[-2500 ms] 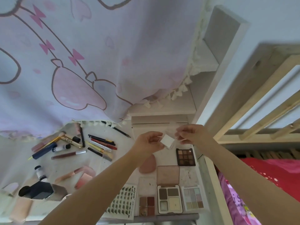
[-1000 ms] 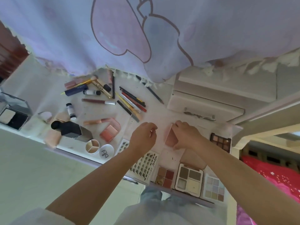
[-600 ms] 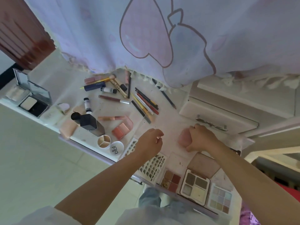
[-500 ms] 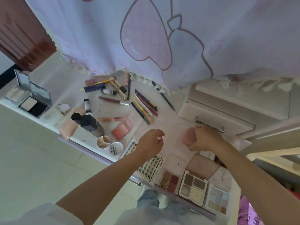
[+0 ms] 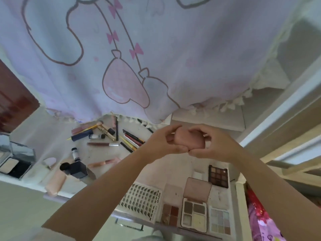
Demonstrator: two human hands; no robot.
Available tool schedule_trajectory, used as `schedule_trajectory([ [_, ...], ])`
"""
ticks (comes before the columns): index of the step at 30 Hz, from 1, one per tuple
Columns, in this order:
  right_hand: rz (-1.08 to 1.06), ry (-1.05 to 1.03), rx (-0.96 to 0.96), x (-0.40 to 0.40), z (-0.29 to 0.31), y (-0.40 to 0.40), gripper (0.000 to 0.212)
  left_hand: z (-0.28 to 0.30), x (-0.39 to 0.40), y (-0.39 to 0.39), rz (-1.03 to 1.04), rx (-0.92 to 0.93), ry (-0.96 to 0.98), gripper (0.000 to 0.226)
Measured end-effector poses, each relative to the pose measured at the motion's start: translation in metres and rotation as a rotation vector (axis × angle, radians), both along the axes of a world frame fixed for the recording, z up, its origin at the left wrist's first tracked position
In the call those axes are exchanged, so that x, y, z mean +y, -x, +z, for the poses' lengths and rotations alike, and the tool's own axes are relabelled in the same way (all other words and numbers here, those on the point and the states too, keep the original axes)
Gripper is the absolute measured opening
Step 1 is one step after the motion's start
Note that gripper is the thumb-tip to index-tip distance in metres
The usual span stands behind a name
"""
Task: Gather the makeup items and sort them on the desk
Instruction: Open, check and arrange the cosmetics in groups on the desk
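Observation:
A pink makeup sponge [image 5: 186,139] is held up in the air above the white desk [image 5: 178,169]. My left hand [image 5: 165,142] grips its left side and my right hand [image 5: 211,145] grips its right side, thumbs touching underneath. On the desk below lie several eyeshadow palettes: a dark one [image 5: 218,176], an open four-pan one [image 5: 194,216], a pastel one [image 5: 220,220] and a red-brown one [image 5: 170,215]. A sheet of false lashes [image 5: 141,200] lies at the front edge. Pencils and lip pens [image 5: 131,139] lie in a loose row further back.
A black foundation bottle [image 5: 74,169], a small tube [image 5: 75,153], a peach tube [image 5: 55,184] and an open mirrored compact [image 5: 14,160] sit at the left. A cartoon-print curtain [image 5: 139,58] hangs over the desk's back. A white drawer unit [image 5: 208,119] stands behind my hands.
My right hand lifted the pink sponge off the desk, and my left hand came up to grip it too. The view tilted upward.

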State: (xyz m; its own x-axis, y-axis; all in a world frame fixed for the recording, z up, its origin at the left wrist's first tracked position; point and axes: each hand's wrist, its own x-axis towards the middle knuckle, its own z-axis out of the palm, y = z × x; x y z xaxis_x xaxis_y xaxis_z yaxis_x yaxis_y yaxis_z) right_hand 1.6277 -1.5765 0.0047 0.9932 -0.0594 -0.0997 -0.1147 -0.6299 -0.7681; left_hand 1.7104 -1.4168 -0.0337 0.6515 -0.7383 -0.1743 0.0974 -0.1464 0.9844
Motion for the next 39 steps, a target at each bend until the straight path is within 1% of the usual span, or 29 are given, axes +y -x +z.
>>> schedule_trajectory([
  [1,-0.012,-0.019,-0.041,0.000,0.005,0.003,0.051,0.007,-0.001,0.000,-0.002,-0.030,0.014,0.064],
  [3,-0.023,-0.031,-0.106,-0.002,0.014,0.009,0.049,0.018,-0.004,0.000,-0.007,-0.085,0.015,0.068],
  [5,-0.042,-0.052,-0.135,-0.004,0.018,0.014,0.048,0.026,-0.007,0.002,-0.003,-0.127,0.021,0.071],
  [8,-0.095,-0.115,-0.156,-0.009,0.020,0.020,0.045,0.032,-0.011,0.009,0.002,-0.165,0.050,0.069],
  [16,-0.065,-0.156,-0.137,-0.015,0.017,0.032,0.052,0.028,-0.012,0.019,-0.040,-0.262,0.047,0.066],
  [21,-0.059,-0.164,-0.108,-0.011,0.010,0.031,0.050,0.021,-0.006,0.017,-0.041,-0.296,0.034,0.058],
  [26,-0.062,-0.214,-0.030,-0.010,0.004,0.028,0.046,0.009,-0.005,0.020,-0.016,-0.256,0.028,0.065],
  [29,-0.060,-0.233,-0.010,-0.009,0.002,0.026,0.047,0.006,-0.003,0.018,-0.030,-0.241,0.032,0.063],
  [30,-0.053,-0.245,-0.014,-0.010,0.001,0.025,0.045,0.005,-0.002,0.017,-0.041,-0.241,0.035,0.064],
  [32,-0.048,-0.340,-0.006,-0.014,0.001,0.025,0.037,0.004,-0.001,0.016,-0.076,-0.236,0.048,0.068],
  [33,-0.043,-0.388,0.006,-0.016,0.002,0.025,0.034,0.004,-0.001,0.016,-0.090,-0.234,0.057,0.067],
  [35,-0.013,-0.410,0.037,-0.020,0.004,0.022,0.029,0.004,-0.002,0.014,-0.106,-0.199,0.087,0.062],
  [36,-0.018,-0.431,0.047,-0.022,0.003,0.019,0.024,0.003,-0.002,0.013,-0.120,-0.166,0.105,0.062],
  [37,-0.068,-0.477,0.061,-0.024,0.004,0.015,0.020,0.001,-0.002,0.011,-0.135,-0.131,0.118,0.062],
  [39,-0.217,-0.632,0.108,-0.027,0.006,0.009,0.027,-0.001,-0.001,0.007,-0.146,-0.063,0.137,0.061],
])
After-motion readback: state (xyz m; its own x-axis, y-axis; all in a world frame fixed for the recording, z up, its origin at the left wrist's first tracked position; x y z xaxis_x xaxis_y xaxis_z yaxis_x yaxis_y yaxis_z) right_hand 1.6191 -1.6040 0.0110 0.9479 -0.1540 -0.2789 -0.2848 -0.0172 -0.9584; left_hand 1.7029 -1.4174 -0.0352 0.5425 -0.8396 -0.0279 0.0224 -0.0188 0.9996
